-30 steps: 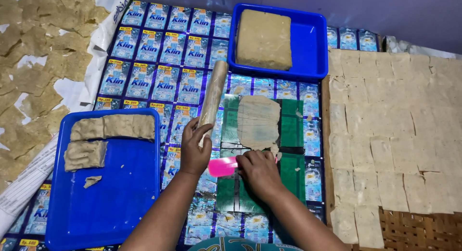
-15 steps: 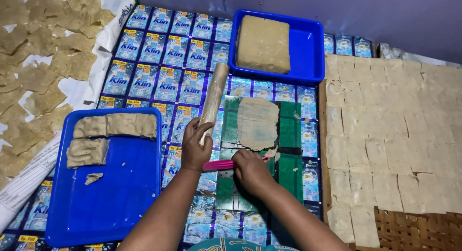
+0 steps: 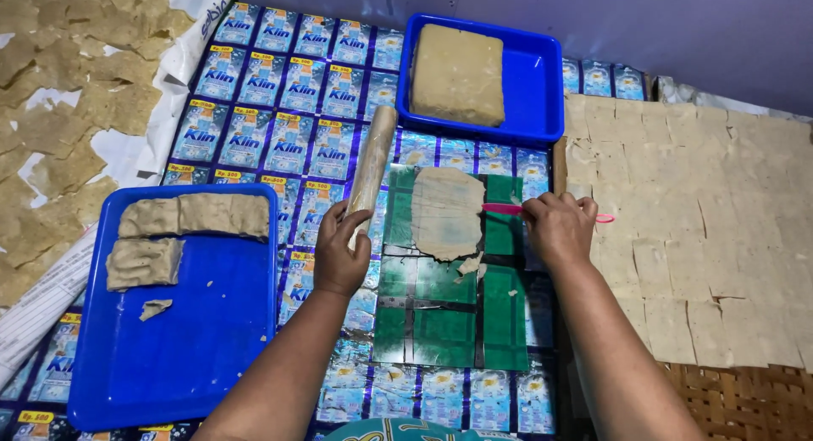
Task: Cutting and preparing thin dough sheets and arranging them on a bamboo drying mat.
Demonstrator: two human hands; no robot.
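- Nearest the camera, a blue tray (image 3: 178,356) at lower left keeps three torn strips of raw dough (image 3: 182,214) within reach.
- The left hand (image 3: 340,253) wraps its fingers closed around the lower end of a wooden rolling pin (image 3: 370,172), angled off the work so it stays clear.
- The right hand (image 3: 559,229) pinches a pink scraper (image 3: 508,210) against the thin rolled dough sheet (image 3: 445,211), which lies on a green plastic mat (image 3: 440,318).
- At right, cut dough squares (image 3: 703,238) sit edge to edge on a woven rack (image 3: 745,399), apparently laid out to dry.
- Farthest, a second blue tray (image 3: 542,94) holds a dough block (image 3: 457,73).
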